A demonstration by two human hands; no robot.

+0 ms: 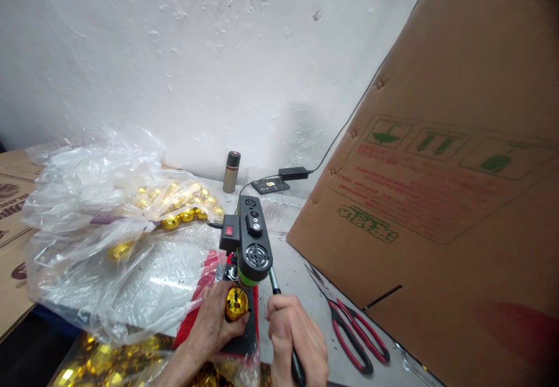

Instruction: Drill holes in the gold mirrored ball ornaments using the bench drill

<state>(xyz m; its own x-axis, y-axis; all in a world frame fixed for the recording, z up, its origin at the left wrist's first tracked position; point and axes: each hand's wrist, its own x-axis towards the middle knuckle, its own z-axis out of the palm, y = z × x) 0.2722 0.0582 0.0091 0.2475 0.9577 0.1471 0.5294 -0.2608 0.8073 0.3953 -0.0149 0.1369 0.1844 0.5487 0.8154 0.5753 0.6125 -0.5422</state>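
Observation:
A small bench drill press (251, 230) with a black body and a red switch stands on the table. Under its head, my left hand (213, 317) grips a shiny gold mirror ball (237, 304) against the black base (247, 334). The drill bit appears to meet the top of the ball; I cannot tell how deep it is. Around the black grip of the drill press lever (298, 369), the fingers of my right hand (294, 337) are wrapped. A red cloth (190, 320) lies beside the base, partly under clear plastic.
Several gold balls (187, 215) lie in a clear plastic bag (100, 201) at left. More gold balls (102, 361) fill the front. Red-handled scissors (356, 334) lie right, beside a large cardboard box (437, 201). A spray can (231, 171), phone (271, 185) and power adapter (293, 173) sit near the wall.

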